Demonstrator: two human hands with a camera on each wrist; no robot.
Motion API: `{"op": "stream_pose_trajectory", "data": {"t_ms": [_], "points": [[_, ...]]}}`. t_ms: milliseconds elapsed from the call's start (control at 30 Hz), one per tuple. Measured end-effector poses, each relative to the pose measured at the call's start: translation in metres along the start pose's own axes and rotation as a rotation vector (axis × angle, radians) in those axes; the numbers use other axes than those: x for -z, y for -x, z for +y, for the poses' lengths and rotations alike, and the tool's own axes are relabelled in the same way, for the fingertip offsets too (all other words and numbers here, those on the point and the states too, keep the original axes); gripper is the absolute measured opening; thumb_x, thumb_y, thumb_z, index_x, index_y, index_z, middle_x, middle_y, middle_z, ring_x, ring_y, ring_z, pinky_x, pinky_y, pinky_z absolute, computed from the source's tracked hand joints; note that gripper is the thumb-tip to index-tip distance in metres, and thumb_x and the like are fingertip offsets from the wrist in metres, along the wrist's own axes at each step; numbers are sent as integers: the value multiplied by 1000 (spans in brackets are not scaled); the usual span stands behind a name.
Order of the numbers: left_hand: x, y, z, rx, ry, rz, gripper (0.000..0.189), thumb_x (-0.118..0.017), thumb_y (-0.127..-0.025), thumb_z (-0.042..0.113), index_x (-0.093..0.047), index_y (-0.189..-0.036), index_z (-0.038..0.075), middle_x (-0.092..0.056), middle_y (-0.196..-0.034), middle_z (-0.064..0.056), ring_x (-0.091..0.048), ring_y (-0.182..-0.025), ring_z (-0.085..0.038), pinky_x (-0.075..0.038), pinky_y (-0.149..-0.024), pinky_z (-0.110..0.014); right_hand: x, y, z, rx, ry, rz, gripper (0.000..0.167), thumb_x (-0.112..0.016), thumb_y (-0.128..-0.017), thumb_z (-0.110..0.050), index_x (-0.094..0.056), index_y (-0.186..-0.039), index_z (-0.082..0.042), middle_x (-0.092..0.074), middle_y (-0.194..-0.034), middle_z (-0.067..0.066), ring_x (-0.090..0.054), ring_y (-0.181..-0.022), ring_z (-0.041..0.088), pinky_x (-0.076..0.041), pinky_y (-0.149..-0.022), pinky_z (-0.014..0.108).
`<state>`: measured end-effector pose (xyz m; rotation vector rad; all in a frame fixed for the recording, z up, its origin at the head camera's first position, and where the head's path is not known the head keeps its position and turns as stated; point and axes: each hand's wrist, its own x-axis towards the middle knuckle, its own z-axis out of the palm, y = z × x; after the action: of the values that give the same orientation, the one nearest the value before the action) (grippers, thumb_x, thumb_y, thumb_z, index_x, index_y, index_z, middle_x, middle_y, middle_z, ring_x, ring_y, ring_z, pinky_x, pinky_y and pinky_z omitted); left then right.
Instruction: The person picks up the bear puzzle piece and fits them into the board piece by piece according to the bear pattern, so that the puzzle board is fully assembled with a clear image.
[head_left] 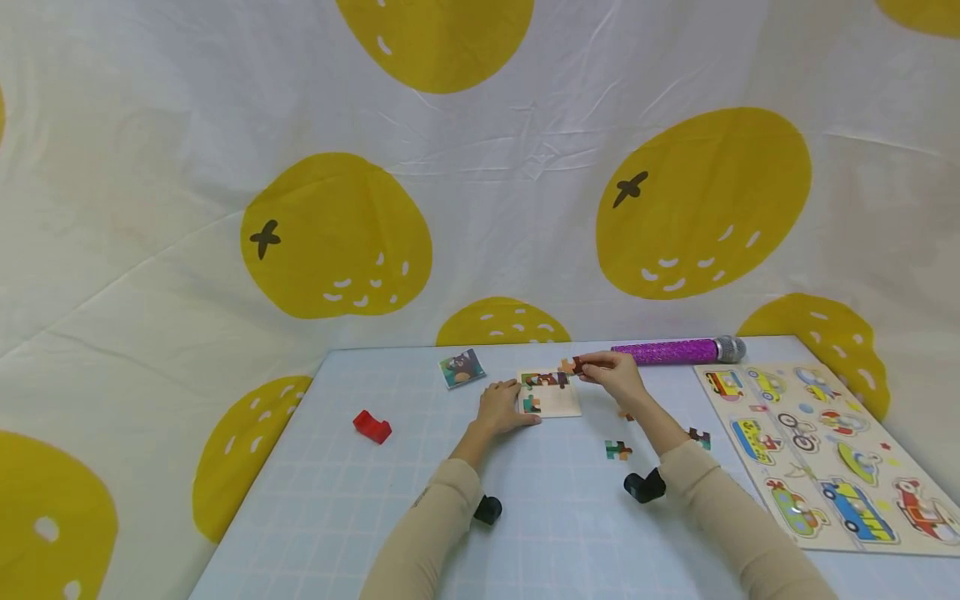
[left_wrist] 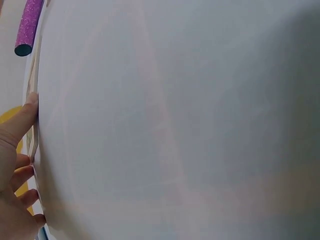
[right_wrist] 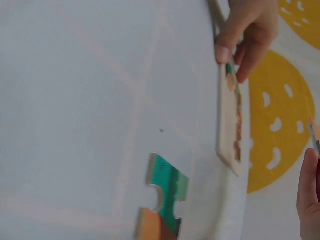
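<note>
A pale wooden puzzle tray [head_left: 558, 404] lies flat at the middle back of the table, with a row of pieces along its far side and a teal-and-orange piece [head_left: 532, 404] near its left edge. My left hand [head_left: 501, 407] holds the tray's left end, thumb along the near edge and fingers by the far corner. Above the tray's far right corner, my right hand [head_left: 617, 379] pinches an orange-and-brown jigsaw piece [head_left: 569, 367] between thumb and fingertips. Loose jigsaw pieces lie nearer the body: a green-and-brown one [head_left: 618, 450] and a dark one [head_left: 700, 437] beside the right sleeve.
A purple glitter microphone [head_left: 667, 352] lies along the back edge. To the right is a large vehicle puzzle board [head_left: 813, 442]. A small picture card [head_left: 462, 368] and a red curved block [head_left: 372, 427] sit on the left. Behind hangs a fruit-patterned curtain [head_left: 525, 208].
</note>
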<state>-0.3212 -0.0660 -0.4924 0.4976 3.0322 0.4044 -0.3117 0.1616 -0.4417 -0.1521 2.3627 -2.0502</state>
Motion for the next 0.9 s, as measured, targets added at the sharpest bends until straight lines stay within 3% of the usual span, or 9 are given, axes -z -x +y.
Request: {"op": "stream_pose_trajectory", "data": {"t_ms": [100,233,367,533,633,733,900], "points": [[0,0,0,-3,7,4,77,-70,-77,55,-53,-133,6,-47,-140,-10,-44,-125,-34,-35,-104,-47,-4,-2,14,-57,88,-29,28,-55,-90,4,-58,-115,16,-61,-111,31,-66,-75,10,-53,-82,38],[-1,1,0,-5,13,8,78,-70,-77,56,-52,-134,6,-47,-140,-10,-44,-127,-33,-34,-105,-47,-9,-3,27,-78,283,-81,20,-63,-84,1,-66,-101,11,-68,-94,22,-62,-70,13,-55,-66,27],[-2,1,0,-2,25,11,78,-70,-77,55,-51,-135,6,-47,-141,-10,-43,-127,-33,-33,-106,-46,-14,-1,30,-53,458,-143,12,-67,-80,-1,-68,-89,7,-67,-82,12,-57,-70,15,-49,-64,26],[-3,1,0,-1,38,16,78,-70,-77,54,-51,-135,5,-47,-141,-10,-42,-128,-34,-32,-106,-47,-14,-2,32,48,630,-191,6,-65,-78,0,-67,-81,4,-65,-75,7,-56,-71,18,-49,-67,31],[-3,2,0,1,35,14,78,-70,-77,54,-51,-135,5,-47,-141,-10,-42,-128,-34,-32,-106,-47,-16,-3,30,100,689,-200,9,-65,-78,-1,-67,-85,5,-66,-80,10,-59,-74,21,-51,-70,35],[-2,2,0,6,44,13,79,-70,-77,54,-49,-136,6,-47,-141,-10,-42,-128,-34,-32,-106,-47,-19,-4,27,113,709,-241,20,-67,-80,-4,-67,-98,6,-66,-94,16,-60,-84,25,-51,-78,41],[-2,2,-1,5,75,9,82,-71,-77,52,-43,-141,10,-46,-142,-10,-41,-128,-34,-31,-107,-48,-22,-9,30,81,732,-328,34,-72,-82,-10,-65,-112,5,-64,-105,17,-55,-83,21,-49,-74,35]]}}
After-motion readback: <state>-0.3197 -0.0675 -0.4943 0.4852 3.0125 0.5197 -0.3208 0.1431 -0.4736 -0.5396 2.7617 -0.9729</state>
